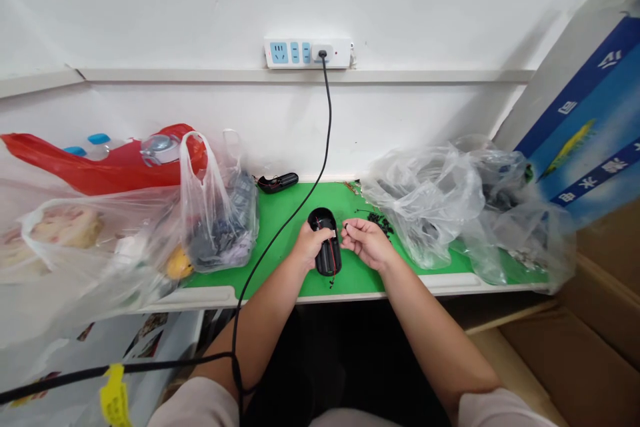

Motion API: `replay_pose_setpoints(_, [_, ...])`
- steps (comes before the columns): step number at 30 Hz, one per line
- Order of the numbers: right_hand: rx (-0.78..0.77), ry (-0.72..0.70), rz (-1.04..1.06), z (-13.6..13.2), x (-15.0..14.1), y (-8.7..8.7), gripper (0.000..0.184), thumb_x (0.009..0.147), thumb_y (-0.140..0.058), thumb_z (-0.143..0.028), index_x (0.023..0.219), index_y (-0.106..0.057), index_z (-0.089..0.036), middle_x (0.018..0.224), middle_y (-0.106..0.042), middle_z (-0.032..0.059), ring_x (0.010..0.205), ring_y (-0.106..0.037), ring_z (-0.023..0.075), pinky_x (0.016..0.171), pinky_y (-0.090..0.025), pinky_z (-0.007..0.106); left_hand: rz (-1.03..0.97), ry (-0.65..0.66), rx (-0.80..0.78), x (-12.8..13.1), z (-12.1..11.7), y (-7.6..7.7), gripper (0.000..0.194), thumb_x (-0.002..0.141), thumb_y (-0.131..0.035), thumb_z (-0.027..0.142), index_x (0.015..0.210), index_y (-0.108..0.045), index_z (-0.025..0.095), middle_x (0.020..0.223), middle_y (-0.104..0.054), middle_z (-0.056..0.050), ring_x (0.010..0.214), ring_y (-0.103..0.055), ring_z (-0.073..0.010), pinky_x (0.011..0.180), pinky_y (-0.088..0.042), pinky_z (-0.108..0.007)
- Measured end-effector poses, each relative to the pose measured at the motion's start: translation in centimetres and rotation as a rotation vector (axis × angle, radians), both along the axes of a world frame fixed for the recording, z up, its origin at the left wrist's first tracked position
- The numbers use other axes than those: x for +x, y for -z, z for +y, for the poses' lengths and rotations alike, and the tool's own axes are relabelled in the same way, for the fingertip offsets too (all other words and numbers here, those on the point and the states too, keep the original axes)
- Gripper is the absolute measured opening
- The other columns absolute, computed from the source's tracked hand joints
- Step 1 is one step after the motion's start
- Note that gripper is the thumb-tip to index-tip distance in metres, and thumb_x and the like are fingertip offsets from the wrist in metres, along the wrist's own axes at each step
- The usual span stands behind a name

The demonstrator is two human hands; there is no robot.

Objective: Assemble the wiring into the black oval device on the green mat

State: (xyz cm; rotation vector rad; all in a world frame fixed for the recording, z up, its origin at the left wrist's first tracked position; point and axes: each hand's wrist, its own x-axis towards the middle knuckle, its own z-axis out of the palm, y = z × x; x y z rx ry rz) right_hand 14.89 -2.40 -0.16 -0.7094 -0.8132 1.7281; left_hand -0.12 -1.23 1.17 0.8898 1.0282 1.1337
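Observation:
A black oval plastic casing [328, 264] with red wires inside stands on the green work surface, its open side facing me. My left hand [310, 245] is closed on the casing's left side, its thumb over the inside beside a small white piece [333, 234]. Just to the right, my right hand [370, 241] pinches a tiny black part [346, 229], too small to name. Behind that hand lies a heap of small black pieces [383, 223]. Thin wire ends poke out below the casing.
A similar black casing [278, 182] lies at the back. Filled plastic bags [220, 213] crowd the left and more clear bags [430, 200] the right. A black cable [327, 120] runs from the wall power strip [307, 53] across the surface, left of the casing.

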Motion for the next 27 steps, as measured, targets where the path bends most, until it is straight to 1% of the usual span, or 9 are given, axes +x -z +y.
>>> replay_pose_setpoints(5, [0.034, 0.019, 0.011, -0.09, 0.09, -0.06, 0.024, 0.071, -0.073, -0.026, 0.091, -0.063, -0.016, 0.072, -0.064, 0.0012, 0.055, -0.060, 0.0084, 0.060, -0.057, 0.025, -0.004, 0.004, 0.007, -0.06, 0.07, 0.03, 0.025, 0.051, -0.067, 0.017, 0.073, -0.055, 0.013, 0.063, -0.059, -0.001, 0.050, -0.053, -0.0129, 0.049, -0.047, -0.028])
replay_pose_setpoints(8, [0.009, -0.008, 0.034, -0.21, 0.35, -0.21, 0.025, 0.070, -0.073, -0.023, 0.092, -0.064, -0.016, 0.073, -0.065, 0.0010, 0.059, -0.061, 0.0083, 0.065, -0.057, 0.027, -0.018, 0.005, 0.011, -0.09, 0.13, 0.07, 0.026, 0.051, -0.067, 0.018, 0.074, -0.056, 0.013, 0.066, -0.060, -0.002, 0.053, -0.055, -0.0142, 0.050, -0.047, -0.028])
replay_pose_setpoints(12, [0.016, -0.063, 0.019, -0.40, 0.49, -0.44, 0.023, 0.069, -0.074, -0.024, 0.087, -0.066, -0.013, 0.070, -0.064, 0.0013, 0.060, -0.060, 0.0083, 0.071, -0.057, 0.028, -0.003, -0.018, 0.010, -0.09, 0.12, 0.09, 0.028, 0.050, -0.068, 0.018, 0.074, -0.054, 0.013, 0.061, -0.056, 0.001, 0.051, -0.053, -0.0131, 0.047, -0.045, -0.026])
replay_pose_setpoints(13, [0.025, -0.060, -0.002, -0.43, 0.44, -0.46, 0.023, 0.068, -0.074, -0.025, 0.085, -0.066, -0.012, 0.067, -0.063, 0.0010, 0.060, -0.060, 0.0085, 0.071, -0.057, 0.029, 0.005, -0.026, 0.011, -0.09, 0.10, 0.09, 0.029, 0.049, -0.068, 0.018, 0.074, -0.054, 0.013, 0.060, -0.055, 0.002, 0.050, -0.052, -0.0125, 0.047, -0.045, -0.026])
replay_pose_setpoints(15, [0.050, -0.005, -0.081, -0.45, 0.25, -0.45, 0.026, 0.065, -0.076, -0.026, 0.085, -0.066, -0.013, 0.064, -0.062, 0.0001, 0.058, -0.060, 0.0089, 0.068, -0.057, 0.029, 0.018, -0.038, 0.021, -0.09, 0.05, 0.11, 0.031, 0.049, -0.068, 0.017, 0.076, -0.054, 0.014, 0.060, -0.053, 0.003, 0.049, -0.051, -0.0115, 0.048, -0.045, -0.026])
replay_pose_setpoints(17, [0.077, 0.071, -0.161, -0.43, 0.04, -0.38, 0.033, 0.060, -0.079, -0.024, 0.088, -0.065, -0.014, 0.067, -0.063, -0.0008, 0.057, -0.060, 0.0094, 0.064, -0.056, 0.027, 0.029, -0.038, 0.041, -0.12, 0.02, 0.21, 0.031, 0.050, -0.067, 0.016, 0.079, -0.054, 0.014, 0.061, -0.054, 0.003, 0.050, -0.051, -0.0109, 0.050, -0.045, -0.026])
replay_pose_setpoints(19, [0.092, 0.109, -0.201, -0.39, -0.08, -0.29, 0.037, 0.055, -0.082, -0.022, 0.086, -0.065, -0.015, 0.068, -0.063, -0.0012, 0.057, -0.060, 0.0103, 0.060, -0.055, 0.027, 0.038, -0.029, 0.059, -0.17, 0.03, 0.34, 0.031, 0.052, -0.067, 0.015, 0.080, -0.054, 0.014, 0.063, -0.055, 0.003, 0.052, -0.051, -0.0105, 0.053, -0.045, -0.025])
replay_pose_setpoints(23, [0.083, 0.084, -0.237, -0.37, 0.03, -0.21, 0.027, 0.055, -0.081, -0.025, 0.075, -0.067, -0.014, 0.065, -0.065, 0.0012, 0.056, -0.061, 0.0125, 0.060, -0.054, 0.028, 0.041, 0.005, 0.066, -0.21, 0.06, 0.41, 0.029, 0.052, -0.066, 0.015, 0.078, -0.053, 0.014, 0.064, -0.054, 0.003, 0.054, -0.051, -0.0100, 0.055, -0.045, -0.024])
replay_pose_setpoints(27, [0.050, 0.083, -0.223, -0.44, 0.02, -0.26, 0.028, 0.056, -0.081, -0.026, 0.079, -0.071, -0.014, 0.070, -0.068, 0.0032, 0.059, -0.063, 0.0125, 0.066, -0.055, 0.030, 0.034, 0.022, 0.049, -0.16, -0.04, 0.16, 0.027, 0.052, -0.066, 0.015, 0.076, -0.052, 0.015, 0.061, -0.051, 0.005, 0.052, -0.049, -0.0089, 0.055, -0.044, -0.024])
